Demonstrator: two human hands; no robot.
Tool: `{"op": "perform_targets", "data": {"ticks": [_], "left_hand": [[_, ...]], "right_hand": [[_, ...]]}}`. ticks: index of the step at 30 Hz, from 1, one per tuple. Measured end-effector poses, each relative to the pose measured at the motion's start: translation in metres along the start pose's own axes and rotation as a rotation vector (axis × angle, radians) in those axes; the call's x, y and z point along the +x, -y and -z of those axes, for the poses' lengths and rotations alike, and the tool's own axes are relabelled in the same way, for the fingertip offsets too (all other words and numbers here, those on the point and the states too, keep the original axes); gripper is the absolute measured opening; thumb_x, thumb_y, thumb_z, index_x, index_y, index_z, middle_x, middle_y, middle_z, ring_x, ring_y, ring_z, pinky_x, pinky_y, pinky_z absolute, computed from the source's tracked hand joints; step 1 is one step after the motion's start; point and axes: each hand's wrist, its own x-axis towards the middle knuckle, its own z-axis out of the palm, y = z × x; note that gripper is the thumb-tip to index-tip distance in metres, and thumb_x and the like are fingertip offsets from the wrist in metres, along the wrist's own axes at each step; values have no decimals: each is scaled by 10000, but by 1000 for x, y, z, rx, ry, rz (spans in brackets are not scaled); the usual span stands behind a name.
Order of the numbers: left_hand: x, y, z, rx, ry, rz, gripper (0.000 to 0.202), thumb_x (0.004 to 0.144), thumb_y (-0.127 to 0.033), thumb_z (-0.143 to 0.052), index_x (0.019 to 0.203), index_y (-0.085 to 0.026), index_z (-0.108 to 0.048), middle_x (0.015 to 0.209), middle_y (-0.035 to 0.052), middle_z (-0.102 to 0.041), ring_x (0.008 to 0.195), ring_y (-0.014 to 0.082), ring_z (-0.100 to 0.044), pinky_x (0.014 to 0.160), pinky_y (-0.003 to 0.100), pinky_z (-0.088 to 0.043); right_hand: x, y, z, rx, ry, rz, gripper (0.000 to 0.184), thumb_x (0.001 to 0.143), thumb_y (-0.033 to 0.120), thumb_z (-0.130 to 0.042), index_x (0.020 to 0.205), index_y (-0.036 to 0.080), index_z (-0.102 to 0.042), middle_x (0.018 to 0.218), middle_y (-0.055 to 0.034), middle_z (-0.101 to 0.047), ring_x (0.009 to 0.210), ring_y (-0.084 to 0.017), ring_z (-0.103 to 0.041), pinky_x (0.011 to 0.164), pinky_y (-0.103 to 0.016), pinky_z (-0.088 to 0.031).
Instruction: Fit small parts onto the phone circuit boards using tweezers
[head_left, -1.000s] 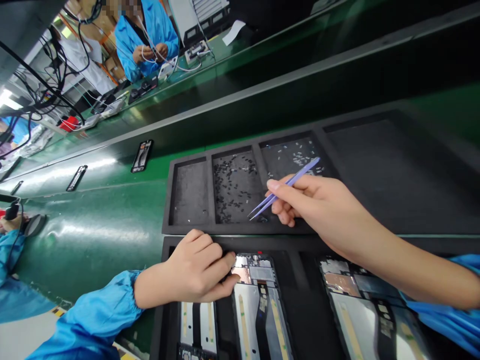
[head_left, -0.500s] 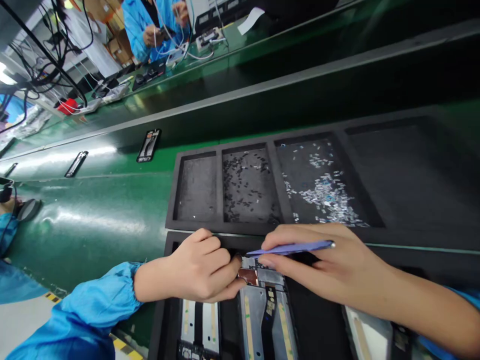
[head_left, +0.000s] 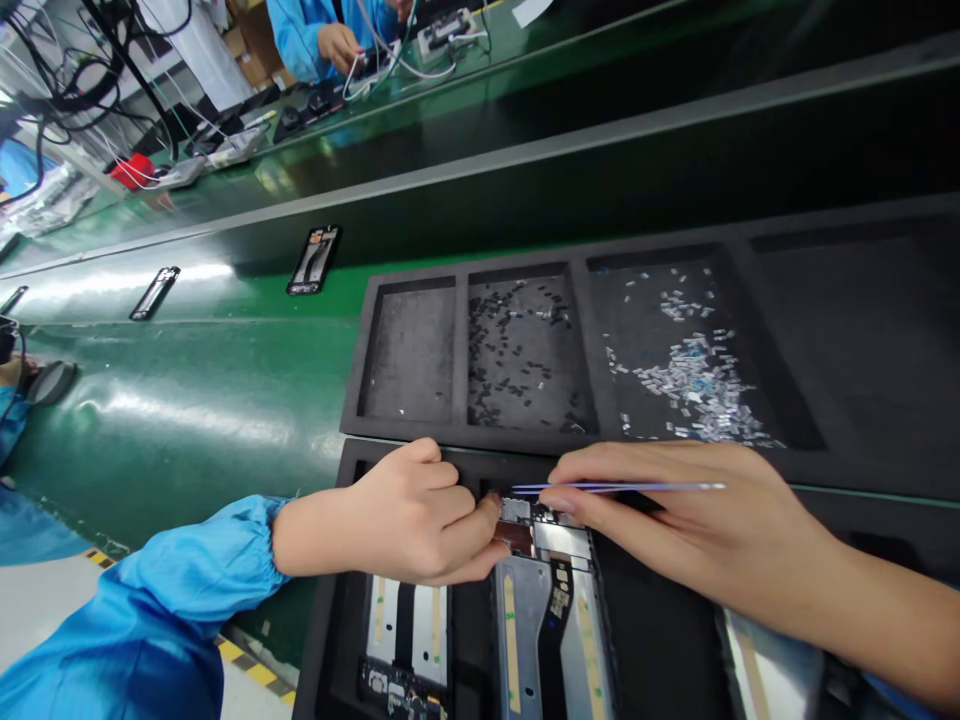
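Observation:
My right hand [head_left: 675,510] pinches a pair of purple tweezers [head_left: 622,487], its tips pointing left over the top end of an opened phone [head_left: 525,640]. That phone lies in a black foam tray [head_left: 645,640], with a dark flex cable running down its metal back plate. My left hand [head_left: 420,515] is closed, its thumb and fingertips pressed at the phone's top left corner by a copper-coloured patch [head_left: 514,538]. Whether those fingers grip a small part is hidden. Left of this phone, a second opened phone [head_left: 407,640] lies partly beneath my left hand.
Behind is a black compartment tray [head_left: 459,345] with small black pieces [head_left: 510,350] and small silvery pieces [head_left: 701,385]. Phone frames [head_left: 315,260] lie on the green bench [head_left: 187,400]. Another opened phone [head_left: 772,660] sits under my right forearm. A co-worker [head_left: 307,40] handles cables across the bench.
The view has shifted, so the trays and phones sit further right and higher. The tweezers have turned edge-on in my right hand. My left hand stays at the phone's top corner.

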Motion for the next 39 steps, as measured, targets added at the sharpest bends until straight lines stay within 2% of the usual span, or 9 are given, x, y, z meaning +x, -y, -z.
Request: {"op": "perform_targets", "data": {"ticks": [7,14,19,22,25,30,33,36,39], "left_hand": [[0,-1,0,16,-5,-3,301,984,-337,-654,1021,-49,-735,602,-34,-540,550,136,-495,524,328,-337],[2,1,0,32,-28,-20,265,985,-306,-644,1005,-60,-742,579,-46,-509,538,129,-478,498,321,-317],[3,1,2,27,9,-10,262,989,-305,-630,1034,-71,-740,587,-51,-507,533,120,-480,498,320,-320],[3,-1,1,50,31,1,275,989,-316,-618,1042,-73,-734,597,-44,-521,530,124,-486,499,319,-325],[2,-3,0,92,34,-21,285,973,-312,-633,1047,-52,-723,607,-29,-535,532,133,-497,493,320,-323],[-1,-6,0,154,63,-36,301,962,-307,-639,1090,-44,-709,604,-29,-522,511,140,-462,479,322,-339],[0,-6,2,146,82,-56,297,963,-295,-647,1089,-35,-715,608,-37,-510,521,131,-464,475,312,-361],[0,-6,5,138,53,-70,316,963,-302,-667,1082,-15,-723,618,-27,-526,531,127,-472,472,307,-372],[0,-6,6,118,45,-50,313,958,-312,-688,1069,-22,-727,623,-21,-535,527,131,-476,476,310,-380]], "right_hand": [[1,4,1,-34,-42,7,267,1050,314,-554,828,233,-678,710,17,-754,485,-127,-652,466,-257,-482],[1,2,-2,-83,-36,29,305,1075,312,-522,845,196,-684,729,16,-752,497,-106,-647,477,-249,-470],[1,2,-3,-96,-63,64,308,1079,319,-518,842,192,-667,705,23,-728,493,-105,-634,488,-250,-470],[1,4,-3,-67,-59,36,296,1067,329,-542,833,203,-673,695,27,-720,518,-113,-656,503,-243,-484],[1,7,-2,8,-103,-101,304,1030,364,-590,781,219,-688,659,24,-712,473,-123,-640,451,-259,-458],[8,8,1,407,-311,-584,359,903,528,-731,744,208,-695,602,-13,-674,444,-145,-617,413,-257,-494],[17,4,8,580,-420,-769,431,801,606,-803,753,196,-679,613,-34,-651,482,-163,-606,408,-271,-492],[27,4,24,616,-496,-835,461,721,624,-844,715,204,-652,624,-37,-617,497,-158,-570,424,-290,-475],[33,5,47,555,-544,-768,459,750,598,-824,630,222,-591,566,-6,-509,467,-124,-470,411,-278,-401]]}}
